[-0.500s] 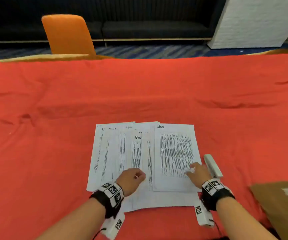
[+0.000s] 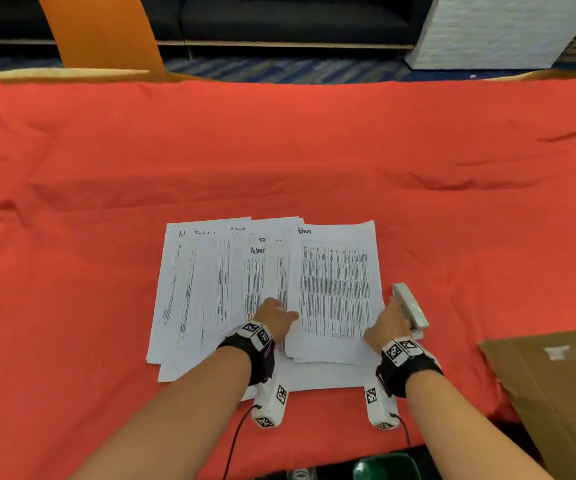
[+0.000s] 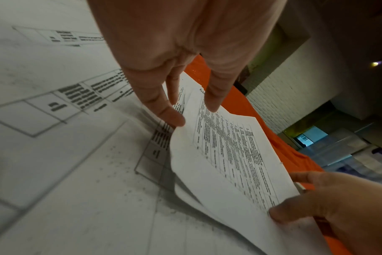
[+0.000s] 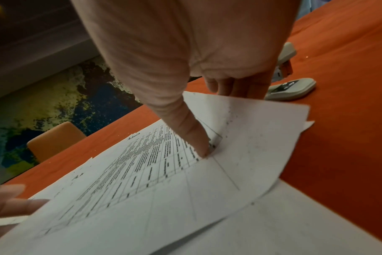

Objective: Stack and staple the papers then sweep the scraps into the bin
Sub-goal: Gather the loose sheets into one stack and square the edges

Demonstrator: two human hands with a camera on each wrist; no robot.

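Several printed sheets [image 2: 196, 289] lie fanned out on the red tablecloth [image 2: 279, 150]. The rightmost top sheet [image 2: 335, 289] headed "Admin" lies over others, its near edges lifted. My left hand [image 2: 276, 318] pinches its left edge, thumb on top, as the left wrist view [image 3: 192, 110] shows. My right hand [image 2: 385, 323] pinches its right edge; in the right wrist view [image 4: 220, 120] the thumb presses the sheet [image 4: 164, 181] and the fingers go under it. A white stapler [image 2: 411, 306] lies on the cloth just right of that hand, also seen in the right wrist view [image 4: 292, 88].
A brown cardboard box [image 2: 556, 393] stands at the near right of the table. A green bin [image 2: 386, 465] shows below the table's near edge. An orange chair [image 2: 103, 32] stands beyond the far edge.
My left hand moved right from the middle sheets to the top sheet's left edge. My right hand slid off the sheet's face to its right edge, beside the stapler.
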